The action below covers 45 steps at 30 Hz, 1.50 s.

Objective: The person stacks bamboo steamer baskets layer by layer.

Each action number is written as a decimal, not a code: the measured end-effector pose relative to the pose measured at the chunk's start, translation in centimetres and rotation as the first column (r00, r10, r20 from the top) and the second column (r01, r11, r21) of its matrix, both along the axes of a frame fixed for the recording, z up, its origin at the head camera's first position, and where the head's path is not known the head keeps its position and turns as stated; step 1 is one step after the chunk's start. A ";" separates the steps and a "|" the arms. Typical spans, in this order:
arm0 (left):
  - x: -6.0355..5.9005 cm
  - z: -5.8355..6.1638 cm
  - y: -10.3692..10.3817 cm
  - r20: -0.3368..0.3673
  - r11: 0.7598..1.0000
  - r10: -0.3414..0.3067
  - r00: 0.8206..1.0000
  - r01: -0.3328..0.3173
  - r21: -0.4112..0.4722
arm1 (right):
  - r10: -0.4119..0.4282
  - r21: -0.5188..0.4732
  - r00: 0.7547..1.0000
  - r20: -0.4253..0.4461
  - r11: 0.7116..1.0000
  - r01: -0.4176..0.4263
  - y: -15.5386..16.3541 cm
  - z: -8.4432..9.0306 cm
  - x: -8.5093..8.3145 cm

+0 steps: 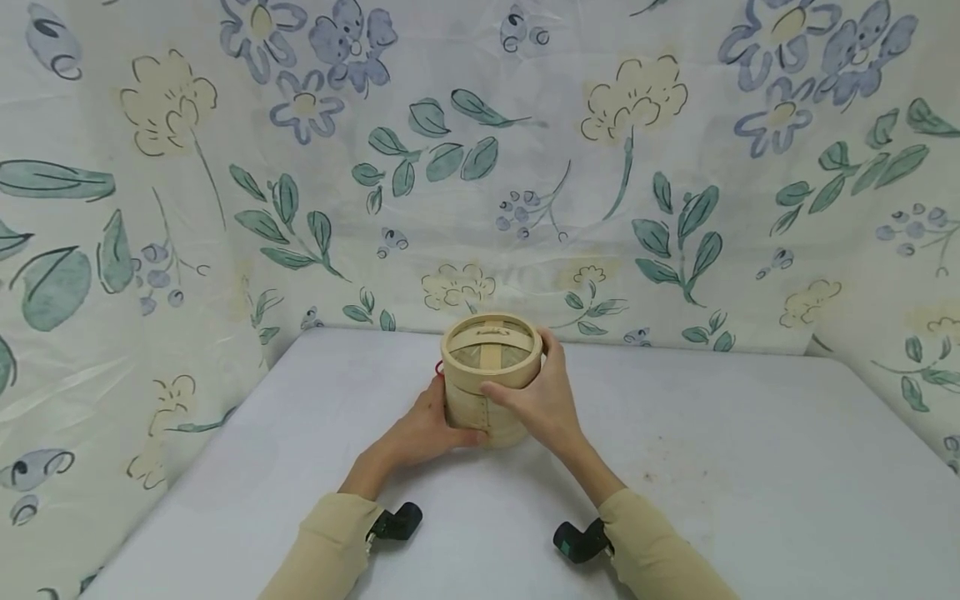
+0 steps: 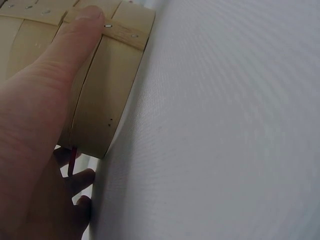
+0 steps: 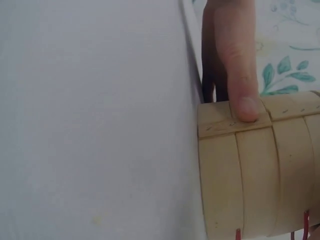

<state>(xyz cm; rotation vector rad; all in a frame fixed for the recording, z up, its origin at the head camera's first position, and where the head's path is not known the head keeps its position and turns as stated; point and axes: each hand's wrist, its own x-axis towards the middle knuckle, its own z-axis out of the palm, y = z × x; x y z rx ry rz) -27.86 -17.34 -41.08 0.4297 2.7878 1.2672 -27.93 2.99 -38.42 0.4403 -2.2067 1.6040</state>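
Both hands clasp the bamboo steamer (image 1: 491, 379) standing mid-desk (image 1: 750, 467): the left hand (image 1: 427, 429) curls round its lower wall, the right hand (image 1: 543, 400) wraps its lidded upper rim, thumb pressing the front

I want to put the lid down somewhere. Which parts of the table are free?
The white table is bare right of the right hand, toward the floral cloth, and left of the left hand. Crowded only at the centre, where both hands grip the bamboo steamer.
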 end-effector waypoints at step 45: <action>0.5 1.6 -2.6 0.043 0.986 -0.011 0.999 0.018 -0.166 | -0.040 0.105 0.998 -0.045 0.993 0.045 12.0 1.4 0.8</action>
